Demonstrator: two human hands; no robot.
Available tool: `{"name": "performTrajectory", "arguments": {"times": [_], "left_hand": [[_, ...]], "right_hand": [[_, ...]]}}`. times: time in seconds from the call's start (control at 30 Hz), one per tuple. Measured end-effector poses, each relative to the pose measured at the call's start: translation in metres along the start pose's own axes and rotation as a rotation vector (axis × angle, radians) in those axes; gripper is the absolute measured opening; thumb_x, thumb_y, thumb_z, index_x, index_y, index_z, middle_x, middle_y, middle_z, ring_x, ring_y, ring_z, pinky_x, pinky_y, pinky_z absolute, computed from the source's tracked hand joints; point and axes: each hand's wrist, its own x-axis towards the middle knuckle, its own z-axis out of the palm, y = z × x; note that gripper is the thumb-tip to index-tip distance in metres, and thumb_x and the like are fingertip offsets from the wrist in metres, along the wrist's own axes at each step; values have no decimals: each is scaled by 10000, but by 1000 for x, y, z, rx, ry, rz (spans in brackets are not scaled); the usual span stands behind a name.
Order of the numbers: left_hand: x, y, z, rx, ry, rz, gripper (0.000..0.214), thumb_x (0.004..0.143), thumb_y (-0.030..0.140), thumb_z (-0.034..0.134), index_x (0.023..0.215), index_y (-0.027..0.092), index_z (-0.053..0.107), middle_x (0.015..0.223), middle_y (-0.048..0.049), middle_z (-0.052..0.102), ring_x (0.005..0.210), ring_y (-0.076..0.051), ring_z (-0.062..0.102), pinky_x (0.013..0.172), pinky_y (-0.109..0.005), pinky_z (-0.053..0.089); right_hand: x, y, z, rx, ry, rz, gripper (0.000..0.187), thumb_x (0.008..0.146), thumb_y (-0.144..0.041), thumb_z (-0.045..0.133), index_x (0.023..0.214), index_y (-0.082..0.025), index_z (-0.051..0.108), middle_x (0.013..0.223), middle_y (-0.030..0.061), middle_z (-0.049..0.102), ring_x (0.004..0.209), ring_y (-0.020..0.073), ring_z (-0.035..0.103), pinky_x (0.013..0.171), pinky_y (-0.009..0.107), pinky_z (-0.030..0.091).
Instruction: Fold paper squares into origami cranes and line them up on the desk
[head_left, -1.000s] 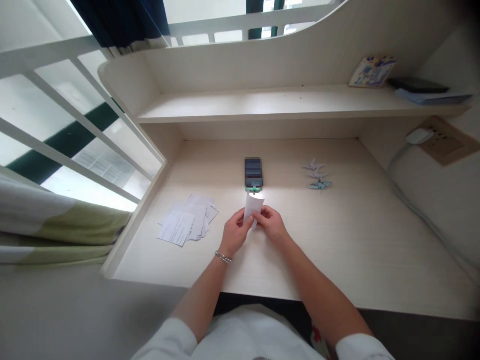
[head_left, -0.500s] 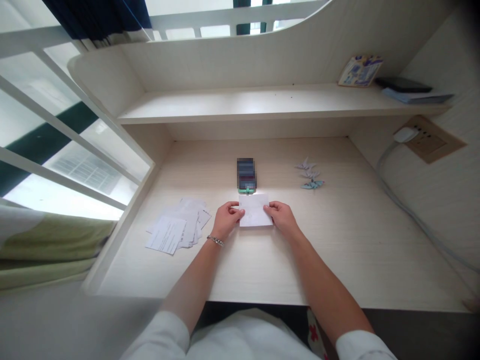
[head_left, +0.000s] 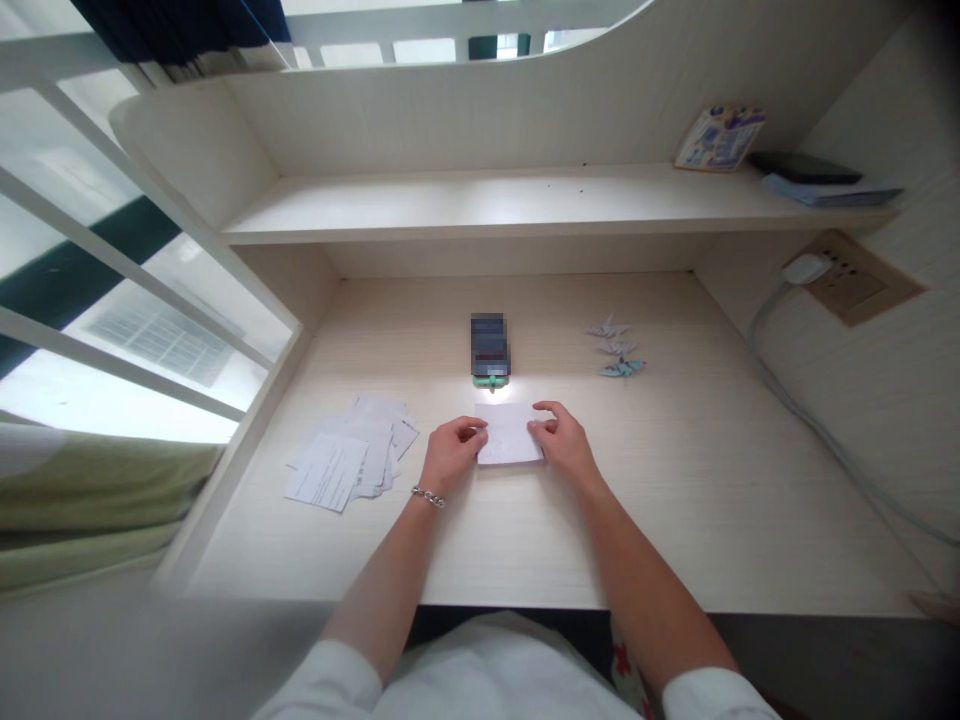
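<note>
Contact from both sides on small white rectangular paper sheet, flat on pale wood-grain worktop just in front of dark phone with green base. The left hand is curled, thumb and forefinger nipping the sheet's left edge. The right hand is looser, fingertips spread on the right edge, grasping nothing, probably pinning it flat and square. Left of phone sits a loose pile of white printed slips, right of it three small folded paper cranes, both clear of the hands.

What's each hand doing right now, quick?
Left hand: fingers curled at the left edge of the paper sheet; whether it pinches it cannot be told.
Right hand: open, fingertips on the sheet's right edge.
</note>
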Motion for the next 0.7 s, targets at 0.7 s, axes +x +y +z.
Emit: {"name": "performTrajectory", "arguments": {"times": [0.7], "left_hand": [[-1,6,-11,259,-165,30,325,806,150,435,1004,196,689,881,-32,713,701,-133,646,702,-257,527]], "right_hand": [[6,3,-14,-32,-320,-19,314,767,-186,433,939,-184,696,698,24,675,542,134,580,516,241,453]]}}
